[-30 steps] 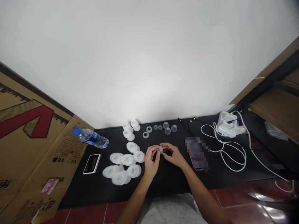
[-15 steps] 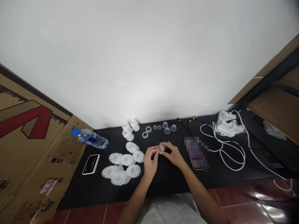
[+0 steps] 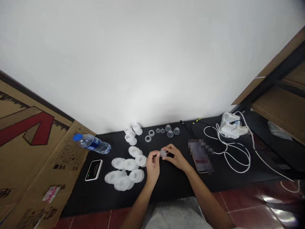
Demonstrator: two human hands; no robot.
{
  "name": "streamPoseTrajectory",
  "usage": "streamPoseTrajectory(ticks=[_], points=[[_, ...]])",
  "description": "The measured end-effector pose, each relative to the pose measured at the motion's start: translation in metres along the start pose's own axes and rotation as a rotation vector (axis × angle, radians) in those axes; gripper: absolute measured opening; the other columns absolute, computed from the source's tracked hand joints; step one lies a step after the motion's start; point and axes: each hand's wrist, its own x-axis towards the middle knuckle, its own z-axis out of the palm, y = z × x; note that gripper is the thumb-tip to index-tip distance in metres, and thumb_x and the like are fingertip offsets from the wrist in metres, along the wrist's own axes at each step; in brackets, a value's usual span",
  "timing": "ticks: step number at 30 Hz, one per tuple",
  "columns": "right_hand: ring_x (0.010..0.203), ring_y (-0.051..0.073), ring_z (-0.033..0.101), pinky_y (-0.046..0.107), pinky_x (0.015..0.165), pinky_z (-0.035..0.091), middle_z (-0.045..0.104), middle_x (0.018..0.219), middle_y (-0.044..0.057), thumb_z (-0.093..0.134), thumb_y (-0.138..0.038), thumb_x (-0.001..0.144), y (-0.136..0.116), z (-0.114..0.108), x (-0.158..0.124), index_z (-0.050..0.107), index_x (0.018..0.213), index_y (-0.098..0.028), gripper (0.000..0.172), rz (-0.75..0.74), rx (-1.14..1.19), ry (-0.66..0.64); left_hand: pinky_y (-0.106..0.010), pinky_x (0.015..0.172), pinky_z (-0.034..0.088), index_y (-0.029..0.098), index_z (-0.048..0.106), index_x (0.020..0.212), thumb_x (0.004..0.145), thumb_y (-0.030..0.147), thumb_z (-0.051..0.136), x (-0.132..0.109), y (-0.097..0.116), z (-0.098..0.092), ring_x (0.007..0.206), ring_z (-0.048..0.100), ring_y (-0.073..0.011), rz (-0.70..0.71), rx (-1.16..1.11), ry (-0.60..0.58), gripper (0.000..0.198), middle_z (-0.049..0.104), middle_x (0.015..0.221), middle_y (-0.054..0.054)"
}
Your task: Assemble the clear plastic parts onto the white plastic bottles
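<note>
My right hand [image 3: 175, 156] pinches a small clear plastic cap [image 3: 163, 153] above the black table [image 3: 166, 184]. My left hand [image 3: 152, 163] is beside it, fingers curled, thumb and forefinger close to the cap's left side. Just left of my hands lies a cluster of several white plastic funnel-shaped parts [image 3: 126, 171]. Further back are more white parts [image 3: 132, 133], two clear rings [image 3: 149, 135] and several small clear domes [image 3: 170, 131].
A water bottle [image 3: 91, 143] lies at the back left beside cardboard boxes [image 3: 30, 149]. A phone [image 3: 93, 170] lies left of the white parts. A second phone [image 3: 201, 157], white cables [image 3: 231, 152] and a white charger [image 3: 231, 125] sit right, below a wooden shelf [image 3: 281, 105].
My hands have stayed together over the table with the small cap. My left fingers have loosened a little from it. The view has shifted slightly.
</note>
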Motion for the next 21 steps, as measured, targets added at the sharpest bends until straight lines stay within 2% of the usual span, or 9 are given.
streamPoseTrajectory(ticks=[5,7,10,21], points=[[0.121,0.028,0.070,0.044,0.107,0.057,0.071,0.136,0.009,0.081,-0.044,0.099,0.0033,0.0019,-0.0009,0.075,0.137,-0.031,0.040,0.026,0.054,-0.018,-0.036,0.088,0.060,0.020,0.074,0.101,0.107,0.050,0.065,0.0003,-0.0029,0.0013,0.098,0.074,-0.0235,-0.018,-0.023,0.006,0.032,0.075,0.103,-0.009],[0.116,0.027,0.072,0.045,0.107,0.057,0.076,0.130,0.008,0.079,-0.043,0.100,0.0032,0.0031,-0.0020,0.073,0.139,-0.032,0.041,0.050,0.043,-0.018,-0.036,0.089,0.060,0.020,0.074,0.102,0.107,0.049,0.065,0.0002,-0.0040,0.0017,0.099,0.074,-0.0236,-0.013,-0.034,0.006,0.030,0.075,0.104,-0.009],[0.104,0.025,0.072,0.042,0.098,0.059,0.078,0.120,0.006,0.079,-0.040,0.100,0.0021,0.0046,-0.0033,0.073,0.139,-0.032,0.041,0.066,-0.015,0.007,-0.037,0.091,0.060,0.020,0.074,0.103,0.107,0.047,0.065,-0.0003,-0.0051,0.0019,0.101,0.074,-0.0236,-0.006,-0.040,0.009,0.028,0.075,0.105,-0.009],[0.089,0.022,0.066,0.035,0.088,0.058,0.066,0.101,0.003,0.084,-0.029,0.094,0.0040,0.0040,-0.0046,0.074,0.136,-0.032,0.043,0.108,-0.170,0.073,-0.037,0.092,0.061,0.021,0.076,0.103,0.107,0.045,0.065,-0.0022,-0.0017,0.0010,0.102,0.074,-0.0235,0.038,0.019,0.008,0.027,0.075,0.108,-0.009]])
